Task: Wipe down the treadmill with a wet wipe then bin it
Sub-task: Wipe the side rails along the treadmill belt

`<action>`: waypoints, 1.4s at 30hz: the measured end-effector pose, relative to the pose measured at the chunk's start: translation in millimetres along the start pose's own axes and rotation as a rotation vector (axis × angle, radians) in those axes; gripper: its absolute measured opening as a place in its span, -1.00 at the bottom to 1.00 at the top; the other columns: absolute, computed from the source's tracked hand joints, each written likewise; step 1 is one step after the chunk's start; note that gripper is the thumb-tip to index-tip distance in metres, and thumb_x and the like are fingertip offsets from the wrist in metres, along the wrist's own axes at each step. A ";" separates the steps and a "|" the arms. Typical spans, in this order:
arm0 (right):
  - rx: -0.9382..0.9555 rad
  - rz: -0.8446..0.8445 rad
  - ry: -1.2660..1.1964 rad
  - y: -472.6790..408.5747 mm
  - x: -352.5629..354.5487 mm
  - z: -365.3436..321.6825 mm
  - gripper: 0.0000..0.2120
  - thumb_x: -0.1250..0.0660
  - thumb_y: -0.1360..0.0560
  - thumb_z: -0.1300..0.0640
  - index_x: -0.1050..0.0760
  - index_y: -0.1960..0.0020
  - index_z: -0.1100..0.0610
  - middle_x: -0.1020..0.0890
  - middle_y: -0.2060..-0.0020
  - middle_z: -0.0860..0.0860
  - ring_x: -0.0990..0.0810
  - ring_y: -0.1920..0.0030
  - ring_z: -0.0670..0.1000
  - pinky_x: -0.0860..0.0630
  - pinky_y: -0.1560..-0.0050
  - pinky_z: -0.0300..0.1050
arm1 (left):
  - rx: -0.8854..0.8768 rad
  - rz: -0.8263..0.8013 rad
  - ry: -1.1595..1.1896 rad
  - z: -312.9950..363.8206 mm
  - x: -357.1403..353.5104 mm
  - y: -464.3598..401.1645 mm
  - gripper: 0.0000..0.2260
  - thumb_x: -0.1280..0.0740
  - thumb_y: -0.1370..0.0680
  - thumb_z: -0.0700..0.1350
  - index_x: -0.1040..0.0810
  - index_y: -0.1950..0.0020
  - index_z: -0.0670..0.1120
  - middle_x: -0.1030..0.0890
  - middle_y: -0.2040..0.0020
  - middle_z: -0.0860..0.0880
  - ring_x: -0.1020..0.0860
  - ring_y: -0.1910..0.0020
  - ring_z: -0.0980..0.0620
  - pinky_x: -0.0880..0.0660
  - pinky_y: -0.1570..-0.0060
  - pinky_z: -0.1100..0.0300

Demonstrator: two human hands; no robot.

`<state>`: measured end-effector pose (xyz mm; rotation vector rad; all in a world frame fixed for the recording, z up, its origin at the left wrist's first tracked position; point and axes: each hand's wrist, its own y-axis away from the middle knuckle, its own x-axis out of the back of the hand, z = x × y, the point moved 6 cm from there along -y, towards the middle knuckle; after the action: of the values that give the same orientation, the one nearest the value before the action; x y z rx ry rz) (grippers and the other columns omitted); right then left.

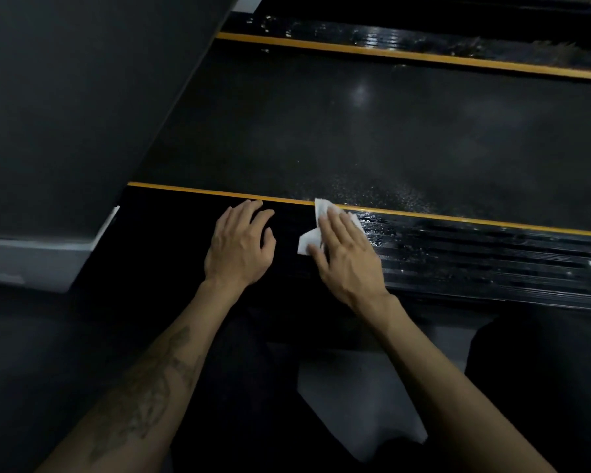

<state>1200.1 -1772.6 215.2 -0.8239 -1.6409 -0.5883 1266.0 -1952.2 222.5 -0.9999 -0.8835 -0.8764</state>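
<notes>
The treadmill fills the view: a dark belt [372, 131] between two black ribbed side rails edged with yellow stripes. My right hand [345, 249] presses a white wet wipe [309, 238] flat on the near side rail [492, 261], fingers spread over it, beside the yellow stripe [475, 220]. The rail to the right of the wipe glistens wet. My left hand [241, 244] rests flat on the same rail just left of the wipe, fingers apart, holding nothing.
A grey wall [65, 97] with a pale skirting board [31, 261] stands at the left. The far side rail [406, 35] shines wet at the top. My dark-clothed knees are at the bottom over a grey floor [359, 401]. No bin is in view.
</notes>
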 end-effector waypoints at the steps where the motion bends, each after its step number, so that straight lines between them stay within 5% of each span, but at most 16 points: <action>1: -0.046 -0.009 0.017 -5.1 -1.6 0.4 -0.35 0.08 -0.71 -0.18 -0.04 -0.67 0.18 -0.05 -0.65 0.12 0.05 -0.66 0.05 0.19 -0.63 -0.06 | -0.007 -0.007 -0.005 -0.2 -0.4 0.7 -0.59 -0.16 -0.61 -0.02 -0.56 -0.39 -0.11 -0.53 -0.39 -0.12 -0.45 -0.43 -0.13 -0.35 -0.46 -0.13; 4: -0.117 -0.021 -0.021 -24.4 -4.1 -17.3 -0.34 0.01 -0.72 -0.16 -0.04 -0.66 0.22 -0.07 -0.65 0.16 0.05 -0.66 0.13 0.20 -0.63 0.00 | -0.033 -0.027 -0.022 2.2 0.1 1.2 -0.55 -0.12 -0.60 0.00 -0.56 -0.40 -0.10 -0.53 -0.40 -0.14 -0.45 -0.44 -0.14 -0.37 -0.44 -0.14; 8: 0.055 -0.051 -0.098 -16.0 -5.0 -30.5 -0.38 0.01 -0.73 -0.14 -0.05 -0.66 0.19 -0.05 -0.66 0.10 0.09 -0.66 0.05 0.28 -0.59 -0.14 | -0.035 -0.074 -0.034 4.3 -0.6 -1.1 -0.54 -0.14 -0.62 0.04 -0.52 -0.47 -0.04 -0.50 -0.44 -0.13 -0.41 -0.47 -0.14 -0.36 -0.46 -0.15; 16: -0.059 -0.015 -0.040 -17.7 0.0 -1.3 -0.22 0.34 -0.58 -0.19 -0.12 -0.64 0.19 -0.11 -0.64 0.14 0.00 -0.66 0.10 0.16 -0.64 -0.03 | 0.083 -0.063 0.013 14.7 -2.3 -8.8 -0.69 -0.31 -0.62 -0.09 -0.59 -0.35 -0.07 -0.52 -0.29 -0.10 -0.47 -0.33 -0.16 -0.39 -0.36 -0.18; 21: 0.064 -0.039 -0.051 -13.8 -2.6 -14.1 -0.43 0.07 -0.73 -0.09 -0.09 -0.66 0.17 -0.08 -0.65 0.13 0.06 -0.66 0.09 0.22 -0.61 -0.07 | 0.088 -0.006 -0.021 17.8 -5.5 -2.4 -0.66 -0.28 -0.64 -0.06 -0.56 -0.41 -0.05 -0.51 -0.38 -0.15 -0.43 -0.43 -0.16 -0.26 -0.51 -0.23; 30: -0.072 -0.052 -0.023 -17.7 -1.3 10.8 -0.18 0.38 -0.56 -0.23 -0.01 -0.67 0.19 -0.02 -0.66 0.13 0.09 -0.66 0.08 0.19 -0.64 0.01 | -0.050 -0.034 0.028 28.7 -8.6 -4.9 -0.65 -0.30 -0.65 0.00 -0.56 -0.43 -0.02 -0.52 -0.39 -0.09 -0.43 -0.44 -0.12 -0.32 -0.48 -0.18; 35: 0.057 -0.051 -0.094 1.5 3.3 18.5 -0.26 0.24 -0.61 -0.25 -0.10 -0.66 0.11 -0.09 -0.65 0.04 0.07 -0.66 -0.01 0.19 -0.61 -0.14 | 0.057 -0.011 0.020 43.7 -9.8 -8.9 -0.72 -0.31 -0.62 -0.11 -0.61 -0.31 -0.09 -0.54 -0.30 -0.11 -0.46 -0.38 -0.17 -0.34 -0.43 -0.27; 39: -0.035 -0.013 -0.052 6.3 10.0 38.4 -0.39 0.10 -0.73 -0.17 -0.08 -0.66 0.15 -0.05 -0.65 0.07 0.06 -0.66 0.01 0.17 -0.63 -0.10 | 0.080 -0.008 -0.041 49.9 -14.2 -5.9 -0.72 -0.27 -0.62 -0.08 -0.58 -0.30 -0.09 -0.53 -0.32 -0.13 -0.44 -0.40 -0.17 -0.29 -0.48 -0.25; 42: -0.107 -0.040 -0.020 -12.4 6.1 26.8 -0.31 0.18 -0.70 -0.21 -0.02 -0.66 0.20 -0.04 -0.65 0.14 0.07 -0.66 0.08 0.16 -0.64 -0.01 | 0.087 -0.032 -0.033 47.8 -16.5 -4.5 -0.67 -0.26 -0.64 -0.05 -0.55 -0.37 -0.09 -0.50 -0.40 -0.15 -0.38 -0.48 -0.17 -0.24 -0.52 -0.24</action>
<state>1173.2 -1759.0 215.8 -0.8791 -1.6589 -0.7032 1246.2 -1905.5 222.6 -0.9294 -0.9603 -0.8429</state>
